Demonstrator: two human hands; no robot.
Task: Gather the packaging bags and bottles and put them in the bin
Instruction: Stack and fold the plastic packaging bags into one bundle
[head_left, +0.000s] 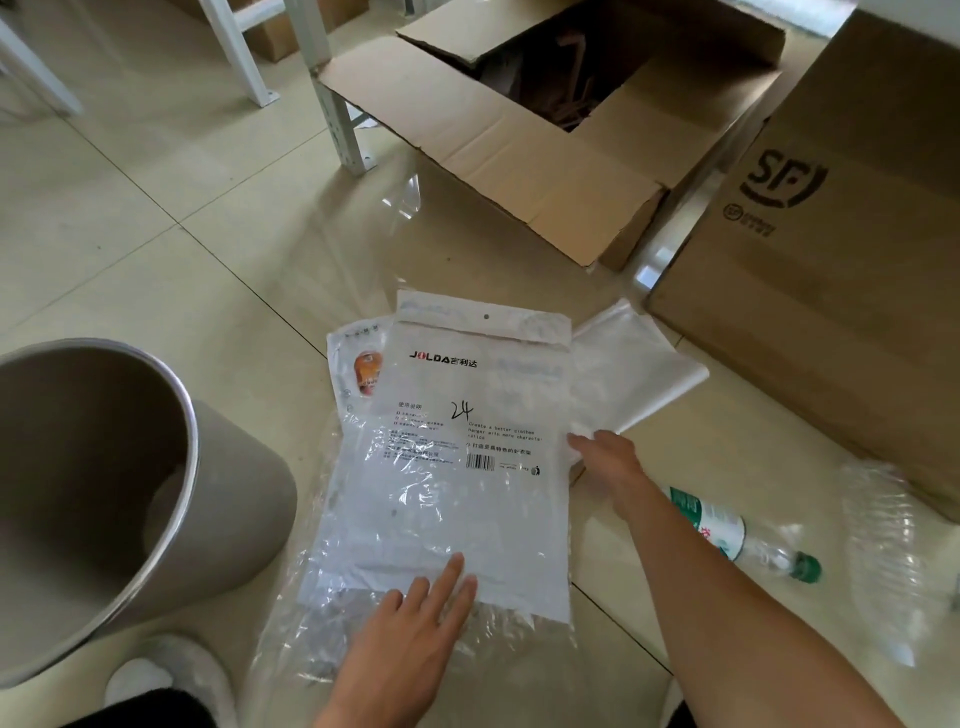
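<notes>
the left hand (415, 618) lies flat and spread, fingers together and palm down, on the near edge of a frosted white plastic packaging bag printed with a black logo, text and barcode (457, 467). it presses rather than grips. the right hand (605, 457) reaches to the far right side of that same bag, fingers curled at its edge where it overlaps a plain milky plastic bag (634, 374); whether it has pinched one sheet or both i cannot tell.

under the left hand and spreading nearer the body is a crinkled clear plastic sheet (322, 623). beyond the printed bag, to the left, a smaller white bag with an orange picture (358, 369) peeks out. right of the right forearm, a clear plastic bottle with a green label and green cap (737, 535) lies on its side, and further right sits crumpled clear wrap (878, 545). well left of both hands stands the grey round bin (104, 467), open and tilted in the view.

the risk, as i judge it: the sheets are slick and stacked loosely, so lifting from one edge could let the lower bags slide out and scatter, and the bottle could roll if nudged by the forearm.

the bin's bottom is not visible, the clear sheets' edges are hard to trace against the glossy tile floor (156, 208), and the far wrap is cut off at the frame edge.
</notes>
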